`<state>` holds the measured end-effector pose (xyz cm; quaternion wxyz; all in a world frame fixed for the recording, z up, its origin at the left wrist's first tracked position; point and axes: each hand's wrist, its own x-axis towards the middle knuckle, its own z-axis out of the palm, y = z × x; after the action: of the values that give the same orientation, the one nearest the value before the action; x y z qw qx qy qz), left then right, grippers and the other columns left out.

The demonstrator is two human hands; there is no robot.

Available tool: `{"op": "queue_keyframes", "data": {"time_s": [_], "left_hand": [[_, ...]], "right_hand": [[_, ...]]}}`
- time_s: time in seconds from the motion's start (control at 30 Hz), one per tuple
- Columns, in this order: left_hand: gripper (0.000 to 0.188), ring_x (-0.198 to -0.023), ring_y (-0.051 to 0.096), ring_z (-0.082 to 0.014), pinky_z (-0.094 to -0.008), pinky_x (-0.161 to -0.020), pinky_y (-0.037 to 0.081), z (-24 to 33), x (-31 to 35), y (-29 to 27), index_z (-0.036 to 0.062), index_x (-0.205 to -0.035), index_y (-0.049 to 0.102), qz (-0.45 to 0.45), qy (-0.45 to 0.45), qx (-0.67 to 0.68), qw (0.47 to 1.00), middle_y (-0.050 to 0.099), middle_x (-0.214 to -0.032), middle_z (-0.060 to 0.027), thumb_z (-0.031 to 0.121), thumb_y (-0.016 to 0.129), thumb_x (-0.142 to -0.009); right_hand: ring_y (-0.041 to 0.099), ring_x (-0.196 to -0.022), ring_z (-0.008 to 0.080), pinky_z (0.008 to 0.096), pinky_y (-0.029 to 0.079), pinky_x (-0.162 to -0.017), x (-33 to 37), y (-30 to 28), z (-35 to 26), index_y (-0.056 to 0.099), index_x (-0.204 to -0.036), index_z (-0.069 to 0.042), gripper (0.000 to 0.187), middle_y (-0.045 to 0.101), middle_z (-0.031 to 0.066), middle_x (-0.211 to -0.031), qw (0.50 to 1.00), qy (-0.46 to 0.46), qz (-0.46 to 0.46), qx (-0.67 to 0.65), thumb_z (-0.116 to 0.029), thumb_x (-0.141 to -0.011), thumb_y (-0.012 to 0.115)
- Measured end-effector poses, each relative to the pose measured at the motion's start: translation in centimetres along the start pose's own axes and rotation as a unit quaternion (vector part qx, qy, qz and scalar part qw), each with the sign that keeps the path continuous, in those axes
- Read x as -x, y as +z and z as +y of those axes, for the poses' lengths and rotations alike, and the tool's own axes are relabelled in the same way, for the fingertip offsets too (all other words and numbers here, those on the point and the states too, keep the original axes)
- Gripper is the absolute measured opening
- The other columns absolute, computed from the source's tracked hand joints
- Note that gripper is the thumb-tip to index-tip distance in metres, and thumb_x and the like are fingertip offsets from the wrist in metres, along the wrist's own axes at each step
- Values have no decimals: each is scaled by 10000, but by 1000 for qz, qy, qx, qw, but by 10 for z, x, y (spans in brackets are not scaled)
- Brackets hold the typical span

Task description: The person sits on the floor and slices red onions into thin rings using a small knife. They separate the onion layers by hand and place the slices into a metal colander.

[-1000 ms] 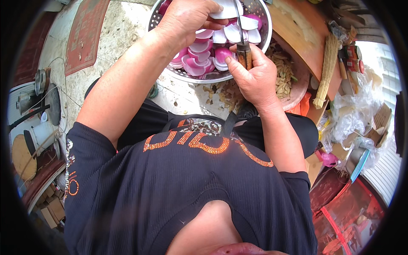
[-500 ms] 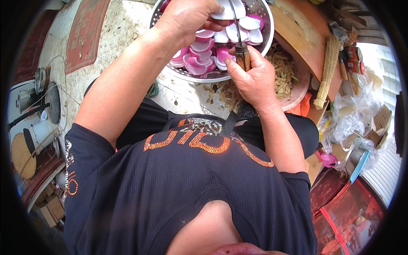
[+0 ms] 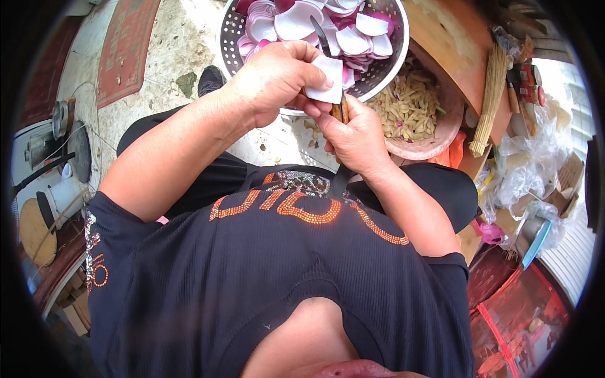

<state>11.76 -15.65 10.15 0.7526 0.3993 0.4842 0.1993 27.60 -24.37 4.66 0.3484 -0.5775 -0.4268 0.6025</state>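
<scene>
Between the fingers and thumb of my left hand (image 3: pixel 277 79) is a whitish piece of onion (image 3: pixel 324 79). My right hand (image 3: pixel 359 135) is closed around the wooden handle of a knife (image 3: pixel 341 112); its dark, narrow blade points away from me and runs partly behind the onion piece. The two hands are close together at the near rim of a perforated metal colander (image 3: pixel 403 53). Inside the colander lie many purple-and-white red onion pieces (image 3: pixel 353 41), some curved and overlapping.
Right of the colander, a wide pinkish basin (image 3: pixel 435 142) holds pale brown peelings (image 3: pixel 403 110). A wooden board (image 3: pixel 457 47) and a straw brush (image 3: pixel 485 104) are beyond it. Clear plastic bags (image 3: pixel 529 164) lie at the far right. A red mat (image 3: pixel 126 50) is on the floor at left.
Both hands have come nearer to me, from over the colander to its near rim. The onion piece and knife have moved with them, and more of the basin now shows.
</scene>
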Motion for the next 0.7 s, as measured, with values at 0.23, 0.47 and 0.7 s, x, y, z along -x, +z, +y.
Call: {"op": "queue_keyframes", "data": {"time_s": [0.23,0.47,0.7], "left_hand": [[216,-785,701,-159,-257,-629,592,6,-21,-8,-3,-1105,587,42,83,-25,995,668,-951,-86,78,647,-913],[220,-760,680,-198,-304,-640,574,36,-52,-8,25,-1086,595,114,154,-6,981,669,-941,-95,41,618,-867],[231,-744,668,-201,-316,-615,567,53,-79,6,-11,-1073,594,112,225,28,968,658,-912,-105,-43,559,-847]], "right_hand": [[531,-500,59,216,417,-440,-1,-3,-7,619,-1033,-36,180,580,-22,-692,996,17,35,-77,-144,-911,696],[543,-521,70,230,441,-475,3,-14,-18,620,-1054,-9,186,589,-1,-700,994,29,32,-96,-108,-915,694],[553,-533,79,220,444,-504,7,-22,-27,631,-1080,-9,182,591,9,-704,983,-44,102,-149,-92,-926,680]]}}
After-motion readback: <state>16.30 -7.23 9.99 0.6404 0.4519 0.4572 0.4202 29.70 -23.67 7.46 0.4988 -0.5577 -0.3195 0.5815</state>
